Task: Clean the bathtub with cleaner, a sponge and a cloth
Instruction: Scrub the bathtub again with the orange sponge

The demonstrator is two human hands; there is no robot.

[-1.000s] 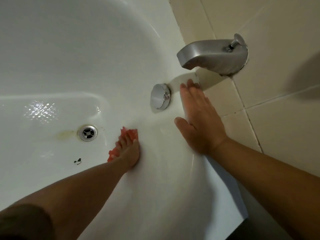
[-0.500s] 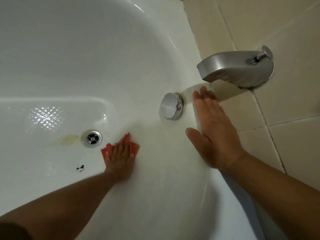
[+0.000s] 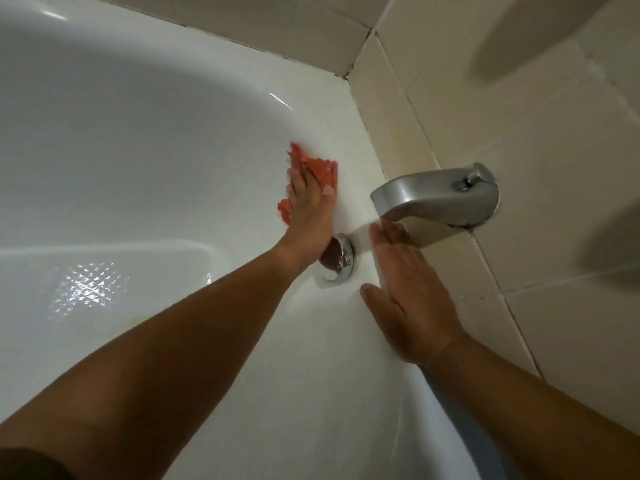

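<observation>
- Near the far corner of the white glossy bathtub, our left hand presses a crumpled coral-pink cloth flat-fingered against the wall;
- our right hand rests spread, grasping nothing, on the rim below the brushed-metal spout.

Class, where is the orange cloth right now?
The crumpled orange cloth lies under the left hand on the white bathtub wall, left of the metal spout.

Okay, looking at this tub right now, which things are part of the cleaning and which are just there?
In use:
- orange cloth, pressed flat under the left hand
- bathtub wall being wiped
- right hand, flat on the tub rim

Just there:
- metal spout
- chrome overflow cover
- wall tiles
</observation>
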